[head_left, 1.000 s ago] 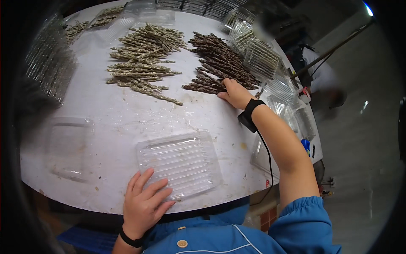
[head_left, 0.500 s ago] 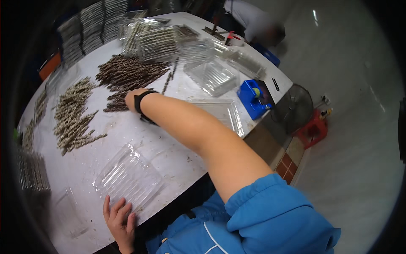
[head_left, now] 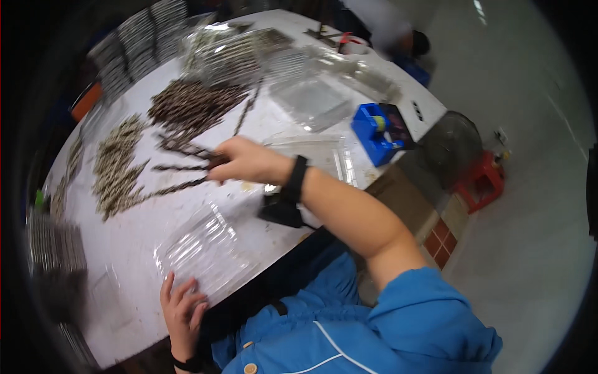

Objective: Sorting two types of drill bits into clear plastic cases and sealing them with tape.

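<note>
My right hand (head_left: 235, 161) is closed round one end of several dark brown twisted sticks (head_left: 180, 167), which fan out to the left over the white table (head_left: 140, 255). Beyond it lies a heap of similar dark sticks (head_left: 193, 106). A pile of pale twisted sticks (head_left: 118, 165) spreads out to the left. In front of me rests a clear plastic tray (head_left: 208, 252) with ridged grooves and nothing in it. At the tray's near left edge is my left hand (head_left: 182, 315), its fingers apart and holding nothing; whether it touches the tray I cannot tell.
Filled clear packs (head_left: 224, 59) are piled at the back, with clear trays (head_left: 309, 103) to their right. A blue tape dispenser (head_left: 377, 134) stands near the right edge. Stacked trays (head_left: 56, 243) stand at the left. A person (head_left: 383, 28) bends beyond the table.
My right hand has drawn back from the dark heap toward me and to the right, now with several dark sticks in it. My left hand stays by the tray. The whole view has shifted slightly.
</note>
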